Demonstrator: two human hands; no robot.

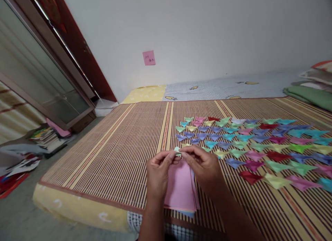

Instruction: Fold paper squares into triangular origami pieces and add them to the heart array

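Observation:
Between the fingertips of both hands is a small pale green piece of folded paper [177,150], mostly covered by the fingers. My left hand [160,166] pinches it from the left, thumb against fingers. From the right, my right hand [203,165] pinches it the same way. Just below the hands lies a stack of paper sheets [180,191], pink on top with blue edges showing underneath. Many small folded paper shapes [277,156] in green, blue, red, yellow and pink are spread in rows to the right of my right hand.
A striped bamboo mat [116,147] covers the bed, with a patterned sheet [212,89] at the back. A pink note [148,57] is stuck on the wall. Folded cloths [312,95] lie at the far right. Books [45,139] are piled beside the cabinet at left.

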